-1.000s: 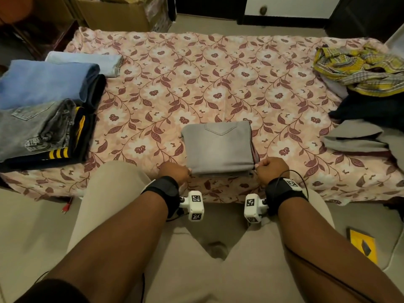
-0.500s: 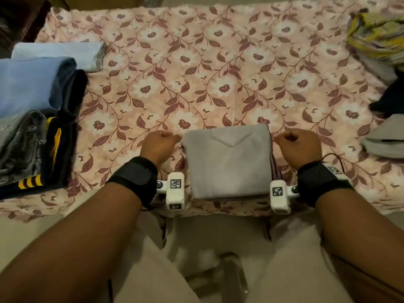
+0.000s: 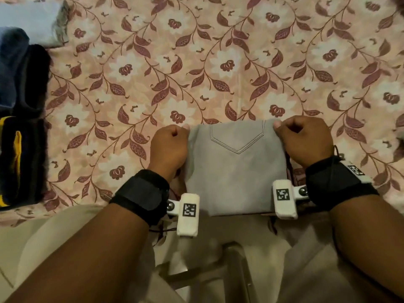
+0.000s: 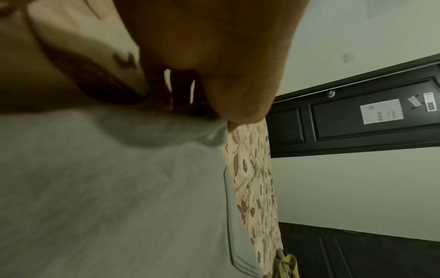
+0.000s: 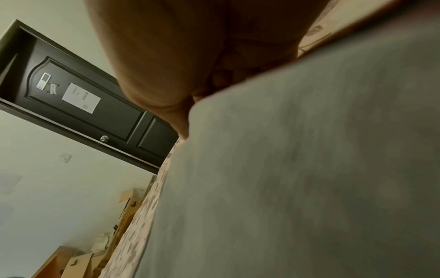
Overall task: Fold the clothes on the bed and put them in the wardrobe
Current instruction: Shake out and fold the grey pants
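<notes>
Head view: folded grey trousers point(image 3: 235, 171) (pocket up) gripped between both hands' curled fingers point(image 3: 172, 133).

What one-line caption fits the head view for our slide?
Both hands, left hand and right hand, grip the far corners of folded grey trousers on a floral bedsheet.

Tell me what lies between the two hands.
The folded grey trousers lie between the left hand and right hand, each gripping a side, in the head view.

Stacked clothes point(image 3: 19, 127) at far left are cropped by the frame edge; fingertips are tucked under the grey folded trousers point(image 3: 236, 171).
</notes>
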{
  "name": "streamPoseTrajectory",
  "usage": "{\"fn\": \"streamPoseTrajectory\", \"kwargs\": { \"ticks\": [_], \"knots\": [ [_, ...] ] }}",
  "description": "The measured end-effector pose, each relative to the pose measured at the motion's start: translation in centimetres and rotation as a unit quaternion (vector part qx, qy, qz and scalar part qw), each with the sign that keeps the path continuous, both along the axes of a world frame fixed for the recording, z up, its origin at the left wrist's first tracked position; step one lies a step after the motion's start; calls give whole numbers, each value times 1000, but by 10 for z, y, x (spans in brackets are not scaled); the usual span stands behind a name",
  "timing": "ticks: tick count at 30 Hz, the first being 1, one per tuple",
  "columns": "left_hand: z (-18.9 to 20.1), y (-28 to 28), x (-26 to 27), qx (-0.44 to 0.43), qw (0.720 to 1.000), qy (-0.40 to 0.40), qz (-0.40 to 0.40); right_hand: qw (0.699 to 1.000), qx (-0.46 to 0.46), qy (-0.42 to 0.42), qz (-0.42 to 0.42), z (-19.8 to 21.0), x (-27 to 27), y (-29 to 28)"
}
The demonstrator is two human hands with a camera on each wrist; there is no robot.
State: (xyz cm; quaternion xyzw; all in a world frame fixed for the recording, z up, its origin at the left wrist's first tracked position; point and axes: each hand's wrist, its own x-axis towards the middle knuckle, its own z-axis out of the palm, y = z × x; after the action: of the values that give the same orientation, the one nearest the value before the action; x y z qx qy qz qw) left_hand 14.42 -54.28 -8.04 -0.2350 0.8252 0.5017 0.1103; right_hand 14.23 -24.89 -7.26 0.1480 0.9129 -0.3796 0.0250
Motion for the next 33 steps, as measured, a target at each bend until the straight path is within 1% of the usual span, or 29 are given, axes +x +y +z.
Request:
{"fn": "streamPoseTrajectory", "kwargs": {
  "ticks": [3, 6, 7, 8, 9, 10, 11, 12, 13, 14, 15, 16, 17, 19, 20, 24, 28, 31, 33],
  "knots": [
    [-7, -7, 1, -74, 996, 17, 47, 1000, 18, -6, -20, -1, 3, 5],
    [-7, -3, 6, -120, 992, 13, 19, 999, 41, -10, -25, 0, 4, 2],
    [-4, 1, 10, -159, 987, 31, 1, 998, 67, -1, -23, 6, 6, -3],
    [1, 8, 14, -201, 976, 73, -32, 996, 91, 18, -11, 12, 9, -11],
    [7, 17, 20, -222, 963, 129, -84, 993, 110, 43, 14, 19, 14, -22],
    [14, 28, 27, -226, 946, 178, -147, 988, 131, 66, 54, 26, 20, -38],
    [18, 41, 36, -222, 927, 209, -216, 981, 151, 67, 104, 30, 28, -54],
    [17, 53, 46, -223, 907, 214, -286, 972, 174, 38, 155, 28, 35, -68],
    [12, 62, 56, -229, 889, 195, -344, 959, 199, -18, 203, 20, 43, -79],
    [2, 66, 64, -242, 879, 163, -378, 941, 229, -84, 236, 10, 49, -84],
    [-9, 67, 69, -256, 874, 137, -391, 925, 255, -127, 251, -2, 55, -84],
    [-18, 66, 71, -266, 875, 124, -384, 919, 271, -135, 251, -12, 57, -80],
    [-25, 64, 71, -272, 882, 117, -366, 922, 278, -125, 240, -18, 58, -75],
    [-32, 65, 67, -277, 896, 108, -330, 934, 278, -103, 199, -23, 55, -66],
    [-33, 66, 66, -279, 898, 101, -324, 939, 272, -105, 184, -24, 53, -62],
    [-39, 72, 64, -295, 895, 82, -324, 950, 224, -114, 185, -35, 46, -49],
    [-41, 75, 61, -299, 895, 74, -324, 954, 203, -110, 193, -45, 41, -46],
    [-36, 75, 59, -283, 897, 52, -335, 953, 196, -110, 201, -50, 38, -41],
    [-26, 73, 59, -272, 894, 45, -354, 958, 190, -88, 198, -47, 41, -41]
  ]
}}
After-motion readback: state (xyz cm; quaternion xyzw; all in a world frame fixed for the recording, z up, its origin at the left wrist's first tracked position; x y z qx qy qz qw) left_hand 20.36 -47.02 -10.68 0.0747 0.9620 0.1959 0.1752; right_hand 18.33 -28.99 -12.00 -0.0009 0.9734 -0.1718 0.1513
